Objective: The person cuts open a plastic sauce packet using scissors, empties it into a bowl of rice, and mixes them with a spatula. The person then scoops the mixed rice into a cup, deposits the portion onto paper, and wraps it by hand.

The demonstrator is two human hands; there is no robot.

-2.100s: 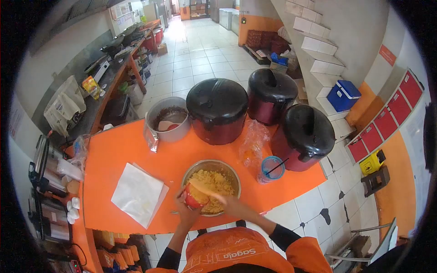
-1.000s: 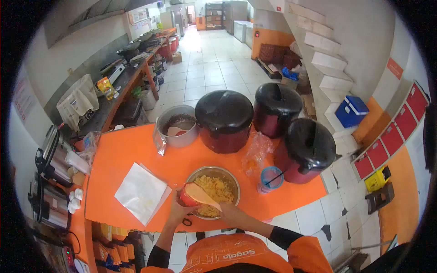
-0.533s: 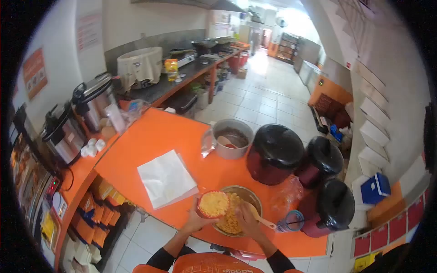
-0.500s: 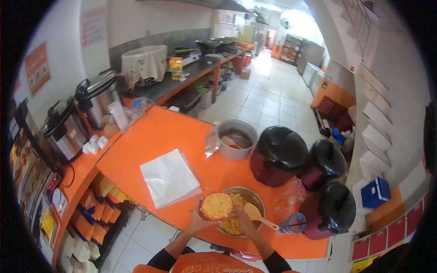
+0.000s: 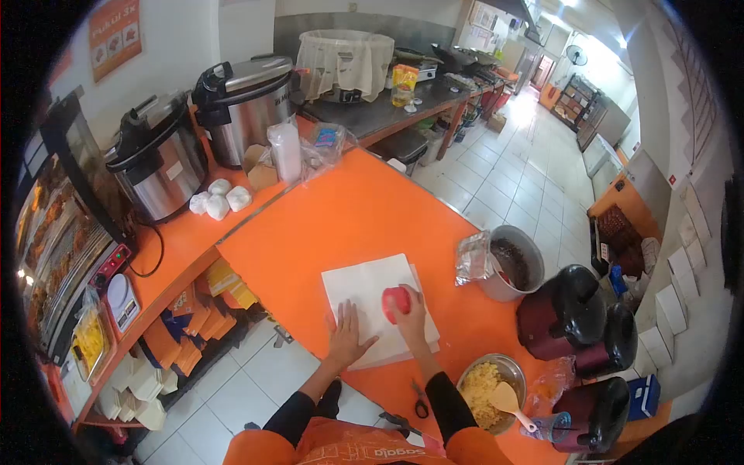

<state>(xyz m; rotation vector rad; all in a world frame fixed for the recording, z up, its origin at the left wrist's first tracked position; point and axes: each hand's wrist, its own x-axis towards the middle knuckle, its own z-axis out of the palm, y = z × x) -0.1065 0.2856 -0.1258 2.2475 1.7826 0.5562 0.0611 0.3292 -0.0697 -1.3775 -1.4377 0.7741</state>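
Note:
A stack of white paper sheets (image 5: 358,280) lies on the orange table. My left hand (image 5: 347,338) rests flat on the sheets, fingers spread, holding nothing. Toward the right side of the paper, my right hand (image 5: 412,319) grips a small red bowl (image 5: 395,304) turned upside down, its base facing up. Whatever is under the bowl is hidden. To the right of my right forearm stands a metal mixing bowl (image 5: 521,373) of yellow food (image 5: 480,383), with a wooden paddle (image 5: 505,397) lying in it.
Scissors (image 5: 421,404) lie near the front edge. Maroon containers with black lids (image 5: 577,298) and a metal pot (image 5: 502,290) line the right side. Steel cookers (image 5: 164,174) stand at left, beside white wrapped bundles (image 5: 218,203). A clear cup (image 5: 554,426) sits near the paddle handle.
The red bowl, filled with yellow food and held upright in my left hand, is now inverted on the paper under my right hand. My left hand has moved onto the sheets. The view has shifted left.

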